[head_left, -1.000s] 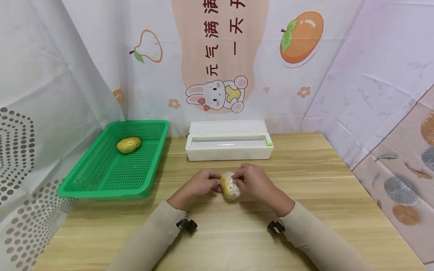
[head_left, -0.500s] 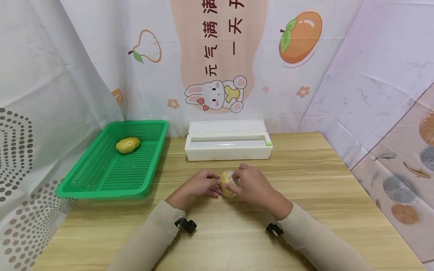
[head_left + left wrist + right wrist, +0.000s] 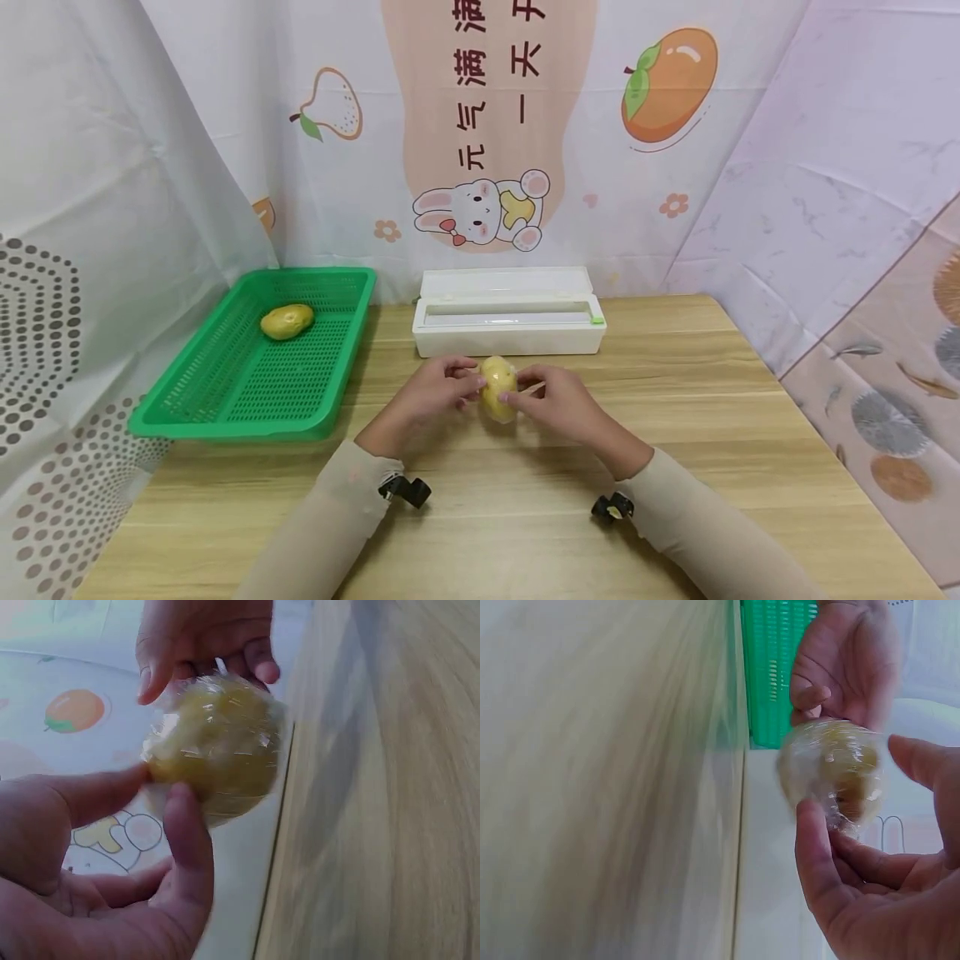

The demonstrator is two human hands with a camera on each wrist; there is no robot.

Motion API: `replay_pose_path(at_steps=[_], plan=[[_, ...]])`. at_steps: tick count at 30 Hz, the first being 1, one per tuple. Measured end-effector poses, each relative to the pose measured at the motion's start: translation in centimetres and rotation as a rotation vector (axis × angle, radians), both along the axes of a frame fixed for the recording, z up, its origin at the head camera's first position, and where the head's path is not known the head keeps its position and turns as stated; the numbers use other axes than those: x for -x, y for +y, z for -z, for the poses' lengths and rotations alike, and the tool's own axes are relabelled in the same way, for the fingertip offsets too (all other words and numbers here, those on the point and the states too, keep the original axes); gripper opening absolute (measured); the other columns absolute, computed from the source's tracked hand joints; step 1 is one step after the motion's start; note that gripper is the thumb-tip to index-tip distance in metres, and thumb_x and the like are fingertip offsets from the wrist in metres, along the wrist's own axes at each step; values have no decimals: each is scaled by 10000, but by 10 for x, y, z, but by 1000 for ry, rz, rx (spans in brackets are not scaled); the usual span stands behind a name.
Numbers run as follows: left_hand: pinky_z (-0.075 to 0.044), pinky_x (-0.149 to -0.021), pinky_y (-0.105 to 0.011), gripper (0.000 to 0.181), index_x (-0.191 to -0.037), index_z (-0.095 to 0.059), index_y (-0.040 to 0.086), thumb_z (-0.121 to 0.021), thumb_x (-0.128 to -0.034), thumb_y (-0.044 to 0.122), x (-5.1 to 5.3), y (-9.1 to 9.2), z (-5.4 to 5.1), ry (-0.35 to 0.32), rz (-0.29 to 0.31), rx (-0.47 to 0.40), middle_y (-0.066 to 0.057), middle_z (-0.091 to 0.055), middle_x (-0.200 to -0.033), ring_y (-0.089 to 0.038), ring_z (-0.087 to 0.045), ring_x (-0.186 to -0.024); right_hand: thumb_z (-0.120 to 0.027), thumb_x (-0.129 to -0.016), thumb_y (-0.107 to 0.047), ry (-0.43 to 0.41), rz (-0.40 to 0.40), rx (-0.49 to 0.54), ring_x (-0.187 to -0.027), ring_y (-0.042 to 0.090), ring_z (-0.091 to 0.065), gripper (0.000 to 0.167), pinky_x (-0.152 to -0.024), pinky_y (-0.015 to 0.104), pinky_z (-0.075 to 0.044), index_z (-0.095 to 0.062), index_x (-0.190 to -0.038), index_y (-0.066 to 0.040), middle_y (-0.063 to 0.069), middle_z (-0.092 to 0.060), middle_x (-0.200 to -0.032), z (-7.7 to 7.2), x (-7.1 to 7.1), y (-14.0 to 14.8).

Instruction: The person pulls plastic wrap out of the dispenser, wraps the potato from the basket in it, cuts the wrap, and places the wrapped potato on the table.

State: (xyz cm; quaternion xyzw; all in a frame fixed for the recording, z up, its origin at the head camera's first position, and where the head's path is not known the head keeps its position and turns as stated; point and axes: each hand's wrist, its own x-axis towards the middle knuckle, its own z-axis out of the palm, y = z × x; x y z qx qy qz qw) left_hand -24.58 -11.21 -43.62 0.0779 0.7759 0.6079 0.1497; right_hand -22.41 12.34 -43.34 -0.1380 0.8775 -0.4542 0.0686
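The left hand (image 3: 442, 387) pinches the wrapped potato (image 3: 498, 390) between thumb and fingers; the right hand (image 3: 558, 400) holds its other side, fingers curled about it, thumb near or against its skin of clear film (image 3: 221, 712). The potato sits directly between the hands, in contact with both, so neither is nearer. Seen from the head, its long axis runs away from the body, across the line joining the hands; how far it tilts I cannot tell. It appears raised off the surface (image 3: 712, 400). Just beyond stands the box (image 3: 510, 340), lid up, its roll (image 3: 507, 317) lying crosswise. Off to the left is the green basket (image 3: 225, 430) with a second potato (image 3: 287, 322) towards its far end; whether that one is wrapped is unclear. Counted: two potatoes, one box, one roll, one basket. A printed curtain (image 3: 330, 183) hangs behind.
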Motion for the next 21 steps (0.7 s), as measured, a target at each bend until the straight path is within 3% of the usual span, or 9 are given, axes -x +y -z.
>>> replay_pose_path(at_steps=[4,7,12,16,21], plan=[[-600,-843,-452,442,-1231,-694,32,-813,-907,309,-2,2,-3,25,-22,30,-136,-655,-1145,-216,-642,-973,-788,-891,-501,-77,-55,116,-913,203,-731,538,-806,381,-620,-718,-1241,-99,38,-728,-1126,3,1,-1],[-623,-845,-456,492,-1223,-642,27,-831,-890,336,-5,4,-4,-10,-4,-13,-168,-619,-1194,-242,-659,-1016,-784,-897,-503,-126,-94,178,-930,212,-722,554,-807,417,-629,-710,-1264,-96,66,-715,-1147,4,2,-1],[-637,-769,-478,454,-1233,-580,0,-738,-971,335,-7,7,-4,-41,28,-74,-227,-629,-1217,-278,-737,-920,-769,-926,-457,-191,-143,240,-991,218,-697,520,-832,441,-630,-703,-1276,-78,105,-694,-1155,7,4,1],[-641,-744,-425,403,-1237,-593,-9,-576,-1064,354,-6,7,-1,-54,10,-82,-212,-669,-1205,-245,-761,-863,-755,-950,-399,-259,-163,270,-961,227,-717,516,-858,465,-621,-677,-1305,-33,121,-717,-1134,10,7,4],[-627,-717,-361,376,-1288,-622,-20,-564,-1053,267,-3,4,3,-93,-8,-51,-179,-709,-1174,-189,-752,-824,-745,-956,-338,-312,-132,267,-874,240,-734,575,-793,450,-628,-597,-1360,44,142,-743,-1080,13,12,8]])
